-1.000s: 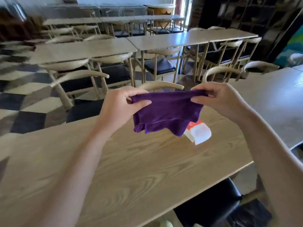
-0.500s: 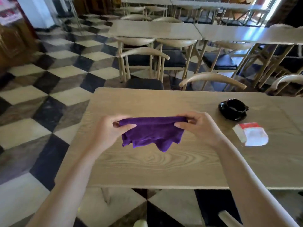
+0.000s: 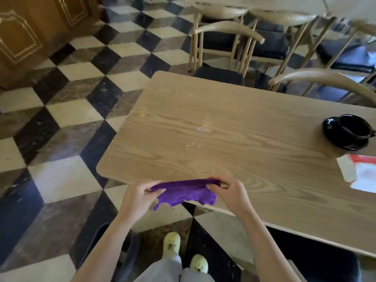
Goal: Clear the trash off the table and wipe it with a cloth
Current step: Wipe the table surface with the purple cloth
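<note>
The left hand [image 3: 140, 197] and right hand [image 3: 234, 195] each pinch a top corner of the one purple cloth [image 3: 185, 193], which is stretched between them. Half a second ago the cloth hung over the desk top. Now it hangs at the near edge of the desk [image 3: 223, 139], its lower part past the rim, over the checkered floor [image 3: 67, 180]. One black cup [image 3: 355, 127] stands on one black saucer [image 3: 343, 142] at the desk's right, well apart from the hands. One red-and-white wrapper [image 3: 358, 173] lies just nearer than the cup. Two pale yellow shoes [image 3: 172, 242] have come into view below.
</note>
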A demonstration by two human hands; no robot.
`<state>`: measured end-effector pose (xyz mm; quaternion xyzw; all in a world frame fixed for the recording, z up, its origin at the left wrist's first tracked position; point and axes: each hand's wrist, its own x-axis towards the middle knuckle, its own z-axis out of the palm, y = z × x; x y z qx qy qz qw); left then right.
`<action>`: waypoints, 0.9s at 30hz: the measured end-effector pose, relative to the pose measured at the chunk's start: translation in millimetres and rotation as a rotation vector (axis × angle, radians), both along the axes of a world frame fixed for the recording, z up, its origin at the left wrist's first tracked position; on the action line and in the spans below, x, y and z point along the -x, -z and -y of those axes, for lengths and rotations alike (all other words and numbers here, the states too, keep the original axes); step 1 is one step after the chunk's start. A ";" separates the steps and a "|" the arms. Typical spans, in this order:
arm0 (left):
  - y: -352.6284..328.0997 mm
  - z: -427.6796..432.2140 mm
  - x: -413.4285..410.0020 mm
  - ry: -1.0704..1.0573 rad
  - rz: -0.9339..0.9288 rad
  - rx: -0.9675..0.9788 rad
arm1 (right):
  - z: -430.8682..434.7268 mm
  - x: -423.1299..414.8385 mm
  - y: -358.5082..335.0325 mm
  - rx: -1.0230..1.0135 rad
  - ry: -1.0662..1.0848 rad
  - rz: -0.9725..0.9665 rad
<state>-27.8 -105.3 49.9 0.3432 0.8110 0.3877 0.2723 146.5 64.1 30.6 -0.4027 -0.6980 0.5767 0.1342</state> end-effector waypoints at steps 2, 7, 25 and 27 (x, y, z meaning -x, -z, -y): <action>0.4 1.9 2.1 -0.034 -0.003 0.004 | 1.8 5.4 -1.8 0.019 0.006 -0.009; -20.4 4.0 34.1 0.015 0.031 0.058 | 2.9 18.8 -16.8 -0.028 -0.078 -0.023; 93.0 -114.1 170.8 0.290 -0.452 0.327 | 32.6 122.1 76.1 -0.728 -0.261 0.613; 108.5 -125.8 190.9 0.323 -0.527 0.387 | 42.2 134.8 94.0 -0.745 -0.378 0.698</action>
